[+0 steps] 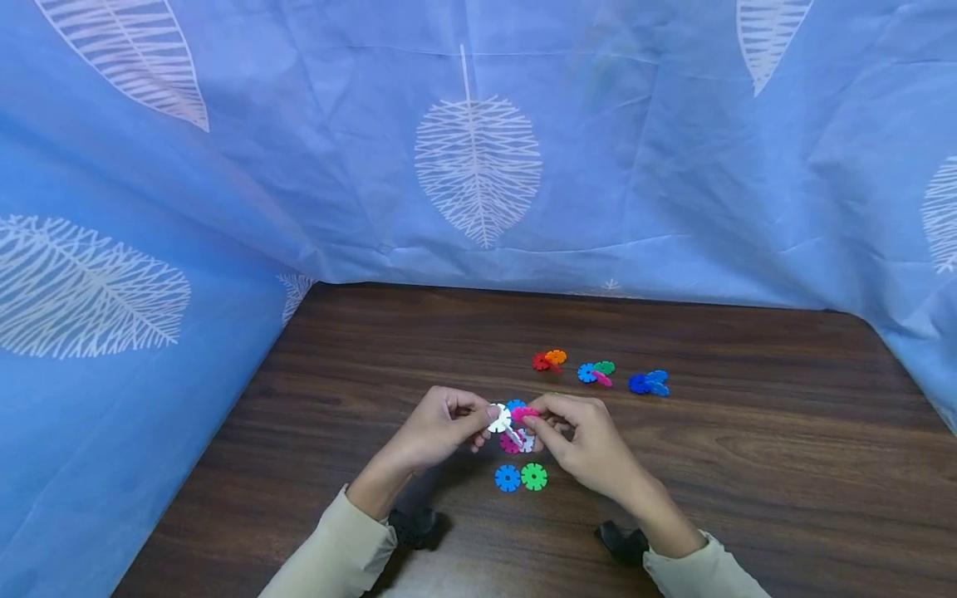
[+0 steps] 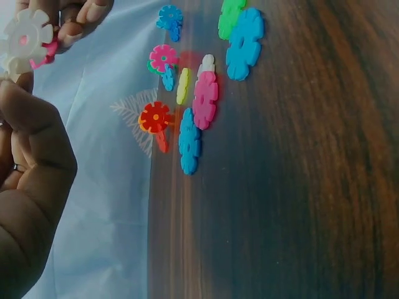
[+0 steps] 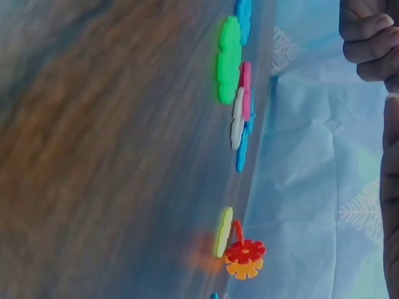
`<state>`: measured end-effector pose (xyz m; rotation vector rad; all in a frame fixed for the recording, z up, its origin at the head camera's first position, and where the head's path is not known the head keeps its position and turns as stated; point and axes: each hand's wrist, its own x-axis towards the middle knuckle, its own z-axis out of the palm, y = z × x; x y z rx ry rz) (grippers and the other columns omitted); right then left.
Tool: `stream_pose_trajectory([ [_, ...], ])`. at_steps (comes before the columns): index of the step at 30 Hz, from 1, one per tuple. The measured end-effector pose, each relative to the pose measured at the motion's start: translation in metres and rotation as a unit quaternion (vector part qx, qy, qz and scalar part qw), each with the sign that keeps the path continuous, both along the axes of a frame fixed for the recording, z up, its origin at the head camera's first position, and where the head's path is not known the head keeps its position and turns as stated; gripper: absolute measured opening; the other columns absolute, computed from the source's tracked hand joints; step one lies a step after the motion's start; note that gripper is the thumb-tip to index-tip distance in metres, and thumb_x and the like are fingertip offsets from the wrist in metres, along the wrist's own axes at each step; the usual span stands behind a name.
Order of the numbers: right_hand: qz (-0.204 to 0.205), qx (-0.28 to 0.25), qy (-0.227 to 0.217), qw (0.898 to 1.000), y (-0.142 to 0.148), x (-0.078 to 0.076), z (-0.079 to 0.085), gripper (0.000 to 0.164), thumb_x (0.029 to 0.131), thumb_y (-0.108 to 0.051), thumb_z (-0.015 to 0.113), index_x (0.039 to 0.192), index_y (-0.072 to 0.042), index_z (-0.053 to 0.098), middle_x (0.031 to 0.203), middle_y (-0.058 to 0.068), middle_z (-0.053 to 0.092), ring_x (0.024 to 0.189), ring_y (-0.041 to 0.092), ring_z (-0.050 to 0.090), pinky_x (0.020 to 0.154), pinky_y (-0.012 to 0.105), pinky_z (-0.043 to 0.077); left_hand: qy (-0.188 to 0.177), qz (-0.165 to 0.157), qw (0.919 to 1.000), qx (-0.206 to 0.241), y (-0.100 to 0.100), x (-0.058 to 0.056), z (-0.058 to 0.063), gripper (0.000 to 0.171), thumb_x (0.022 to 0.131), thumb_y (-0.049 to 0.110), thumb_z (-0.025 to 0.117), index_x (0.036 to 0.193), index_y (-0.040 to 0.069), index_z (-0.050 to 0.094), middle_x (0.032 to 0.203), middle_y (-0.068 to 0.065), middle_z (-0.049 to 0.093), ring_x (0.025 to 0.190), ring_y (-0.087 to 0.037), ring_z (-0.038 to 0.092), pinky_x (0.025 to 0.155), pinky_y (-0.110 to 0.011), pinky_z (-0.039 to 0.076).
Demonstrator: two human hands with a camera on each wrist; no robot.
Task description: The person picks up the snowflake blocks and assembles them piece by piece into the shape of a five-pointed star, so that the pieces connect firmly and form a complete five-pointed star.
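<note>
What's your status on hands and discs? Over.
Left hand pinches white disc. Right hand pinches pink disc. Blue disc, green disc flat on table; apparently nothing blocking the hands.

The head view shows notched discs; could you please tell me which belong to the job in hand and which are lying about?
Job in hand:
white disc, in the left hand
pink disc, in the right hand

Apparently lying about:
red-and-orange cluster
all-blue cluster
blue, green and pink cluster
blue disc, green disc and other loose discs, perhaps spares
</note>
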<state>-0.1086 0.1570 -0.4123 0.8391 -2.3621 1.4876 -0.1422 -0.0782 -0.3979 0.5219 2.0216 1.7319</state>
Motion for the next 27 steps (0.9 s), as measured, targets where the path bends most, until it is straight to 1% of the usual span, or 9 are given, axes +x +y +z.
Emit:
stream_pose_trajectory([
  [3,0.005,-0.008,0.008,1.000,0.000,0.001,-0.001,0.013,0.095,0.002,0.071,0.097,-0.010,0.074,0.069,-0.001,0.067,0.050,0.002,0.050,0.038,0.021,0.036,-0.012,0.004,0.9999,0.010,0.001,0.000,-0.002,0.023,0.104,0.010,0.063,0.102,-0.010,0.074,0.076,-0.010,0.066,0.066,-0.013,0.060,0.064,-0.029,0.057],
  [7,0.011,-0.013,0.024,1.000,0.001,0.002,-0.003,0.013,0.093,0.005,0.072,0.097,-0.007,0.075,0.072,0.000,0.068,0.056,0.006,0.059,0.041,0.023,0.044,-0.018,0.003,0.9997,0.018,0.002,0.000,-0.003,0.023,0.104,0.008,0.062,0.105,-0.012,0.073,0.077,-0.011,0.067,0.066,-0.013,0.060,0.064,-0.029,0.058],
  [10,0.010,-0.027,0.042,0.999,-0.001,0.002,-0.002,0.016,0.092,0.009,0.072,0.097,-0.006,0.075,0.074,0.000,0.069,0.056,0.007,0.060,0.043,0.023,0.047,-0.027,0.002,0.9993,0.025,0.003,0.001,-0.003,0.024,0.105,0.009,0.062,0.106,-0.012,0.074,0.077,-0.008,0.067,0.067,-0.013,0.061,0.065,-0.030,0.059],
  [17,0.022,-0.068,0.076,0.995,-0.007,0.002,0.000,0.021,0.087,0.018,0.072,0.096,-0.001,0.075,0.072,0.005,0.068,0.051,0.011,0.059,0.046,0.019,0.050,-0.031,0.012,0.9988,0.036,0.007,0.006,-0.001,0.024,0.104,0.011,0.064,0.106,-0.010,0.075,0.079,-0.019,0.068,0.065,-0.013,0.061,0.065,-0.031,0.059],
  [19,0.014,-0.055,0.064,0.996,-0.006,0.002,0.001,0.020,0.088,0.017,0.071,0.096,-0.001,0.075,0.072,0.003,0.068,0.051,0.012,0.060,0.046,0.019,0.050,-0.027,0.018,0.9990,0.032,0.010,0.005,-0.002,0.024,0.104,0.012,0.065,0.106,-0.009,0.076,0.079,-0.020,0.068,0.064,-0.013,0.061,0.066,-0.033,0.060],
  [22,0.006,-0.009,0.000,1.000,0.000,0.004,0.007,0.014,0.093,0.010,0.070,0.099,-0.001,0.075,0.076,0.001,0.070,0.053,0.014,0.064,0.048,0.024,0.055,-0.027,0.015,0.9993,0.022,0.014,0.002,-0.006,0.023,0.103,0.012,0.065,0.108,-0.008,0.076,0.078,-0.019,0.068,0.063,-0.013,0.060,0.066,-0.033,0.060],
  [24,0.010,0.025,-0.048,0.998,0.004,0.006,0.010,0.011,0.096,0.006,0.068,0.103,-0.001,0.072,0.083,0.002,0.073,0.060,0.016,0.069,0.053,0.028,0.059,-0.028,0.007,0.9995,0.011,0.014,0.000,-0.009,0.022,0.103,0.011,0.065,0.107,-0.007,0.077,0.076,-0.014,0.067,0.063,-0.013,0.059,0.065,-0.033,0.060],
  [25,0.014,0.042,-0.067,0.997,0.005,0.007,0.012,0.010,0.097,0.004,0.067,0.105,-0.001,0.070,0.086,0.003,0.074,0.064,0.016,0.071,0.055,0.029,0.060,-0.028,0.001,0.9996,0.007,0.014,-0.001,-0.011,0.022,0.103,0.011,0.065,0.106,-0.007,0.077,0.075,-0.014,0.066,0.063,-0.013,0.059,0.064,-0.030,0.058],
  [27,0.019,0.076,-0.076,0.994,0.008,0.009,0.013,0.009,0.099,0.002,0.066,0.106,-0.003,0.067,0.088,0.004,0.075,0.069,0.015,0.072,0.059,0.028,0.061,-0.029,-0.007,0.9996,0.000,0.014,-0.001,-0.013,0.022,0.103,0.011,0.065,0.102,-0.007,0.077,0.072,-0.007,0.064,0.062,-0.013,0.057,0.063,-0.029,0.057],
])
